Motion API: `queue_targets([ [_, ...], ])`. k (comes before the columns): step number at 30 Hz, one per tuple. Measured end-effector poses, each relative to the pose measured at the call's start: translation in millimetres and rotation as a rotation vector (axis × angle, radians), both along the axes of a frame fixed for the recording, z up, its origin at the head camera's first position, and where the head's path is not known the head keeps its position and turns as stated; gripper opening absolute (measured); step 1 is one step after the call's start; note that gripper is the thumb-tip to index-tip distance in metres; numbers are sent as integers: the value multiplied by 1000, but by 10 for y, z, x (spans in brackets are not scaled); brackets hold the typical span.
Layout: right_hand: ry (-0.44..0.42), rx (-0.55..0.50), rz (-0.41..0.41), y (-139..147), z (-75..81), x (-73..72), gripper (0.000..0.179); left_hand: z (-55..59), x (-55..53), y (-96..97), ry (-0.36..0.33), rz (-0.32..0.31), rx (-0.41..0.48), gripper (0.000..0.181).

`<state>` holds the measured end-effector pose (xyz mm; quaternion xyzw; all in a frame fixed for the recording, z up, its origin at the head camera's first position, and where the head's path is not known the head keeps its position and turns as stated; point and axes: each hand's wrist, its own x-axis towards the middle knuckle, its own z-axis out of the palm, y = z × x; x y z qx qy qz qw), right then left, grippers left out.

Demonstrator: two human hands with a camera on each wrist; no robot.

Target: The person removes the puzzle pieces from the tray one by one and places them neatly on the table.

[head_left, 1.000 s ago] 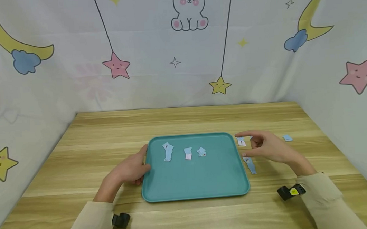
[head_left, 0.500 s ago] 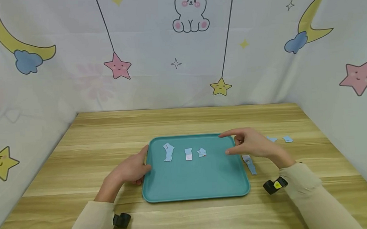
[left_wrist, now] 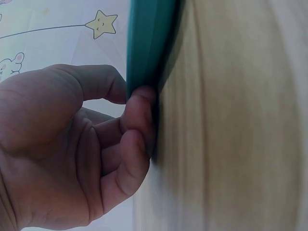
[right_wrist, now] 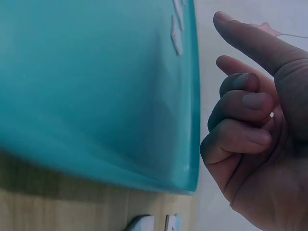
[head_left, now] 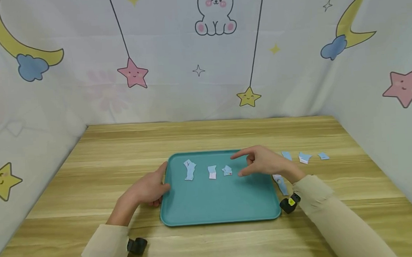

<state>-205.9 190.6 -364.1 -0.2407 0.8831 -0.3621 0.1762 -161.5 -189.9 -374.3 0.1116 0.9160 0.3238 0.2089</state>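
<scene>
A teal tray (head_left: 220, 201) lies on the wooden table. My left hand (head_left: 149, 186) grips its left edge; the left wrist view shows the thumb over the rim (left_wrist: 144, 43) and fingertips tucked against its underside. Over the tray's right part hovers my right hand (head_left: 263, 162), thumb and index finger spread apart, the other fingers curled, nothing between them. Just left of those fingertips lies a small light-blue flat piece (head_left: 227, 170) with a jagged outline. Further left are a blue-and-white piece (head_left: 212, 172) and a longer blue piece (head_left: 189, 170).
Right of the tray, more flat pieces lie on the table: a long one (head_left: 281, 185) against the tray's edge, partly behind my right wrist, and smaller ones (head_left: 286, 155), (head_left: 304, 158) and a far-right piece (head_left: 323, 156). A patterned cloth (head_left: 176, 95) stands behind the table.
My right hand has moved left from beside the tray's right edge to over the tray, its thumb and index finger still apart. The left hand and the pieces have not moved.
</scene>
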Motion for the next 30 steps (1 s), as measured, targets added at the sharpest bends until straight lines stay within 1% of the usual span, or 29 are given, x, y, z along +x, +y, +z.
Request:
queue_targets([
  [4, -5, 11, 23, -66, -48, -58, 57, 4, 1, 0, -1, 1, -4, 84],
  [9, -18, 33, 31, -144, -67, -90, 55, 8, -5, 4, -1, -2, -5, 84],
  [16, -86, 31, 30, -226, -111, -124, 51, 9, -8, 11, -1, 1, -7, 84],
  [18, -92, 25, 25, -233, -122, -127, 50, 12, -9, 15, -3, 2, -8, 84],
  [30, -68, 13, 15, -257, -155, -145, 41, 13, -14, 5, 1, -4, 0, 84],
])
